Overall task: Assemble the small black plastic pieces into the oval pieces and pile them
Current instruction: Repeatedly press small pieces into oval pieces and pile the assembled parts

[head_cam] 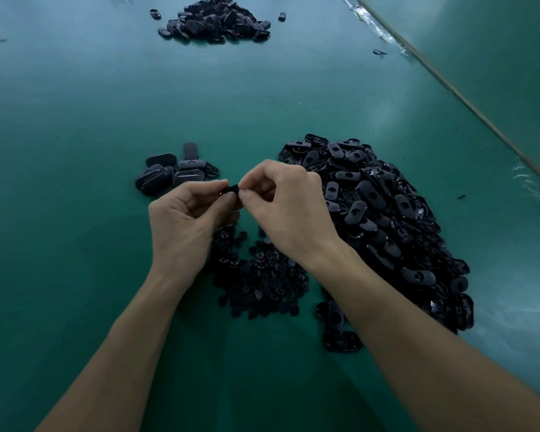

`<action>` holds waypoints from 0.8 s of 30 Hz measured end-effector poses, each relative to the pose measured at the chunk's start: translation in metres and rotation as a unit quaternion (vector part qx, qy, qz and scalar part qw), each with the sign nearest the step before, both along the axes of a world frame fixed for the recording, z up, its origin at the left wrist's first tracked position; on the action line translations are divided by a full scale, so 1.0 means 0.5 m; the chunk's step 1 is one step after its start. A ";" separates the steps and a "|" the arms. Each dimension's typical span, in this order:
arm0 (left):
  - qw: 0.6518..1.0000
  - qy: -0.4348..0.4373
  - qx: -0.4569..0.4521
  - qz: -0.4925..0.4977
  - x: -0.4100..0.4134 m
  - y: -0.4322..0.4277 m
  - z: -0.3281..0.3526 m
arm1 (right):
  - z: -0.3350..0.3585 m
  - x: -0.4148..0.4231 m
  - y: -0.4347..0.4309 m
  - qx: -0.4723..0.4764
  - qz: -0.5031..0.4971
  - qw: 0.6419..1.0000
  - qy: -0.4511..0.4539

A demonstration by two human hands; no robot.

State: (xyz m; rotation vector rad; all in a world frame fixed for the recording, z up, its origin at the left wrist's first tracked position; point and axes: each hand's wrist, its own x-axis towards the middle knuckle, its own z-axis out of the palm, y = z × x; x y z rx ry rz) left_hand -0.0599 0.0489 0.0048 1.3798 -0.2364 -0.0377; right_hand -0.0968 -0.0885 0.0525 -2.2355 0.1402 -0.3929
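**A:** what's actually being handled here? Nearest the body, a scatter of small black plastic pieces (259, 282) is spread on the green table (75, 126), right under the wrists.

**B:** yep, and just above that, one oval piece (231, 190) is pinched from both ends. It's gripped by the curled left hand (184, 219) on one side and nipped by the right hand (290, 207) between thumb and forefinger on the other. Whether an insert is already seated can't be told, it's hidden by fingertips.

**A:** any tips for this step?

**B:** the oval is probably best held steady on the left while the insert is lined up square and pressed in. If it's tilted, a jam is likely.

**A:** and after?

**B:** the supply heap of ovals (381, 219) is piled just right of the hands. Finished ones are seemingly stacked in the small pile (172, 174) just beyond the left hand. A far heap (215, 20) is seen way back.
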 end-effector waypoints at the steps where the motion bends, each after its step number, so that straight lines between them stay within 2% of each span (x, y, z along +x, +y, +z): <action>1: 1.000 0.001 -0.001 0.000 0.001 0.000 -0.001 | -0.001 0.000 0.000 -0.001 0.001 1.000 0.006; 14: 1.000 0.017 -0.006 0.014 0.003 -0.001 -0.003 | -0.002 0.003 -0.003 -0.016 0.023 0.997 0.070; 24: 1.000 -0.007 0.014 -0.011 -0.003 0.000 -0.001 | 0.013 0.002 0.003 -0.068 0.026 0.995 0.068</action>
